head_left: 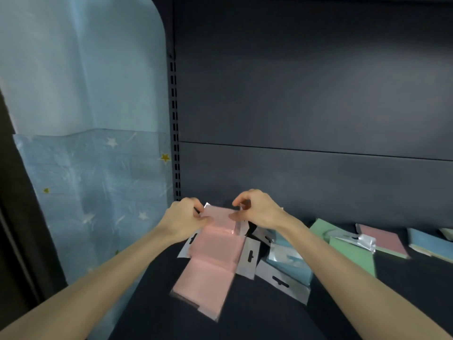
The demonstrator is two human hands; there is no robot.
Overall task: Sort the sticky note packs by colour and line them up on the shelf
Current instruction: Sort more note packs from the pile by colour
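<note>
A row of pink sticky note packs in clear wrappers runs from the front of the dark shelf (245, 322) toward the back. My left hand (183, 218) and my right hand (255, 209) pinch the two sides of the rearmost pink pack (220, 217), which stands tilted near the back panel. In front of it lie a second pink pack (217, 249) and a nearest pink pack (203, 283). Blue packs (289, 261) sit just right of the pink row, under my right forearm. Green packs (353, 253) lie further right.
A dusky pink pack (384, 238) and another blue pack (429, 244) lie loose at the far right of the shelf. A slotted upright (175, 143) marks the shelf's left end, with a light blue starred curtain (85, 168) beyond it.
</note>
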